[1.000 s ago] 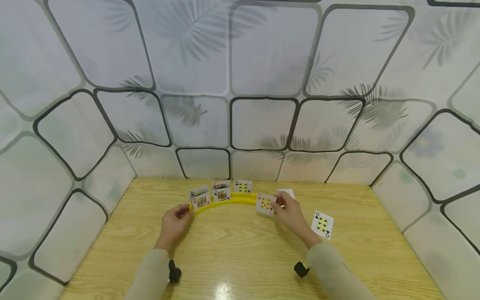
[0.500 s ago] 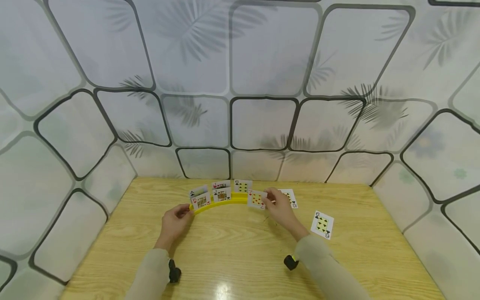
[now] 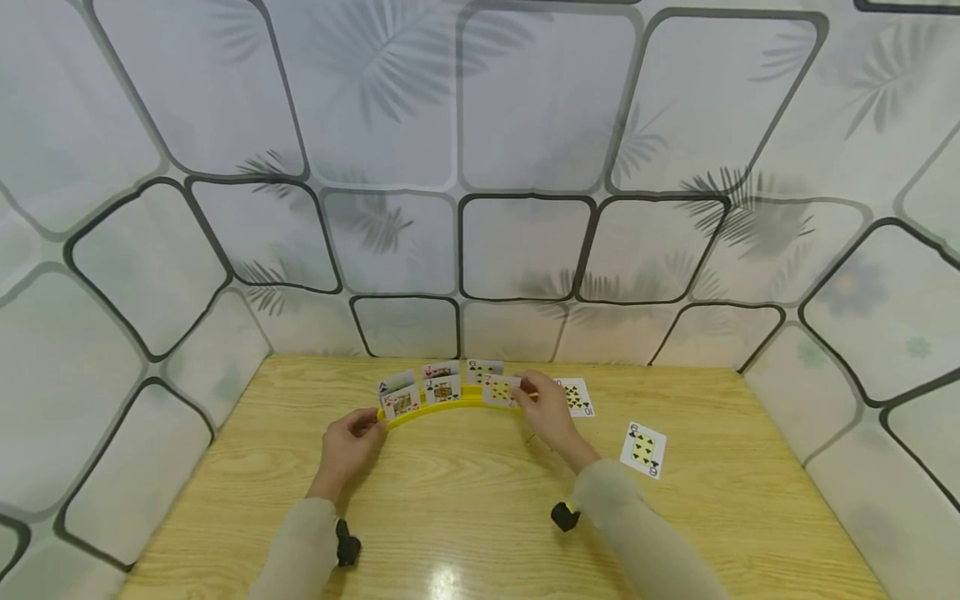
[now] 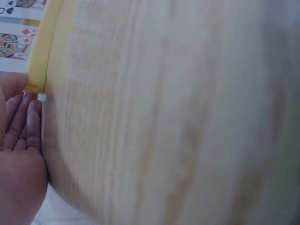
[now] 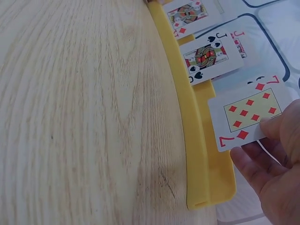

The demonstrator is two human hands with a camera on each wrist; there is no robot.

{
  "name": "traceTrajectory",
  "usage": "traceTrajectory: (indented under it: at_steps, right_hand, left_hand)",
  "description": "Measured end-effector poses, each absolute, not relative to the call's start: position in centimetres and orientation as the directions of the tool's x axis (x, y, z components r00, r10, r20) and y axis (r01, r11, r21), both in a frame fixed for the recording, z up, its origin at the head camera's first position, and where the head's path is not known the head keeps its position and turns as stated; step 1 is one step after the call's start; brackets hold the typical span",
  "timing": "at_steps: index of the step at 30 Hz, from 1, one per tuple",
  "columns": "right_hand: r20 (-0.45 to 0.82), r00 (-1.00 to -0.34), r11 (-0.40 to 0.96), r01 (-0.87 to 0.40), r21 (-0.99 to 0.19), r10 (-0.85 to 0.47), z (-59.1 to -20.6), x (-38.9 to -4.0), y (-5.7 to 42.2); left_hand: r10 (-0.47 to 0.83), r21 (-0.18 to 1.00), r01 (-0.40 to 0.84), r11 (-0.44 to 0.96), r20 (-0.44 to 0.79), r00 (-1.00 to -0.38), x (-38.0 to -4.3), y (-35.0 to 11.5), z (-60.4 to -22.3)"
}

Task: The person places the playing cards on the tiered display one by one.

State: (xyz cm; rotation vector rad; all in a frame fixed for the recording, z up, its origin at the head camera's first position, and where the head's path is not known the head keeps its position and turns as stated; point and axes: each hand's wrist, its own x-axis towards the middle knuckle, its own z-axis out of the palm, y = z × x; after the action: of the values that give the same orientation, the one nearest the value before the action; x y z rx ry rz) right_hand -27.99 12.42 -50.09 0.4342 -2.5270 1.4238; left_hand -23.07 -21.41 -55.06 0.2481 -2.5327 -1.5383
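Observation:
A curved yellow card holder (image 5: pixel 194 154) stands on the table with several playing cards upright in two rows. My left hand (image 3: pixel 349 446) pinches its left end, thumb (image 4: pixel 15 85) on top in the left wrist view. My right hand (image 3: pixel 549 414) holds the seven of diamonds (image 5: pixel 251 110) by its right edge, between thumb and fingers. This card is over the holder's right part, its lower edge close to the front slot. To its left in the front row stand the jack of spades (image 5: pixel 208 57) and the king of diamonds (image 5: pixel 188 16).
Behind the seven stands a six card (image 3: pixel 476 368) in the back row. A ten (image 3: pixel 577 398), partly hidden by my right hand, and another six (image 3: pixel 643 450) lie face up on the wooden table (image 3: pixel 465 517). Patterned curtain walls (image 3: pixel 525 250) enclose the table's back and sides.
My right hand has carried the seven of diamonds left and away from me to the holder, uncovering more of the ten. My left hand has stayed on the holder's end.

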Motion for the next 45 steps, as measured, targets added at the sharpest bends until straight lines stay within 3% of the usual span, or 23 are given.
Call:
traceTrajectory:
  at_steps: [31, 45]
  right_hand:
    - [0.328, -0.934, 0.492, -0.354, -0.795, -0.142, -51.3, -29.5, 9.7]
    - [0.253, -0.958, 0.490, -0.285, -0.824, -0.132, -51.6, -29.6, 9.5]
  left_hand:
    - [-0.227, 0.889, -0.067, 0.453, 0.042, -0.973, -23.1, -21.4, -55.0]
    - [-0.223, 0.895, -0.051, 0.442, 0.055, -0.973, -22.8, -21.3, -54.8]
